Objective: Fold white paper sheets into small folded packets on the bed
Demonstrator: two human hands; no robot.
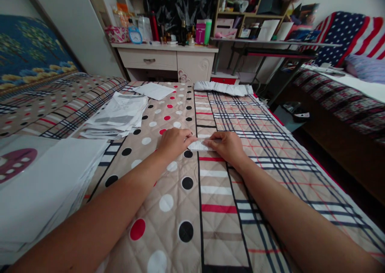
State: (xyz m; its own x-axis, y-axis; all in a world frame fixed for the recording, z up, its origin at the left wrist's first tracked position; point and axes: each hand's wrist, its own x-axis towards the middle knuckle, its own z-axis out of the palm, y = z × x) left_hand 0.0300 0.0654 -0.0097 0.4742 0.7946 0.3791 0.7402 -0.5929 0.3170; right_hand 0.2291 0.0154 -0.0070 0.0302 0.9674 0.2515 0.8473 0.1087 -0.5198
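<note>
A small strip of folded white paper [198, 146] lies low over the patterned quilt [171, 233], in front of me. Its left end is pinched in my left hand [175, 142], thumb and fingers drawn together. At the other end, my right hand [227, 145] closes on the paper with thumb and forefinger, covering much of that side. Both hands rest close to the quilt. Farther off lies a bundle of long white folded paper strips [224, 89].
To the left are a stack of printed sheets [117, 112], a larger white paper pile [63, 176] and a single sheet [155, 91]. Beyond the bed stand a white dresser [150, 58] and a desk [270, 43]. Another bed [345, 92] is at the right.
</note>
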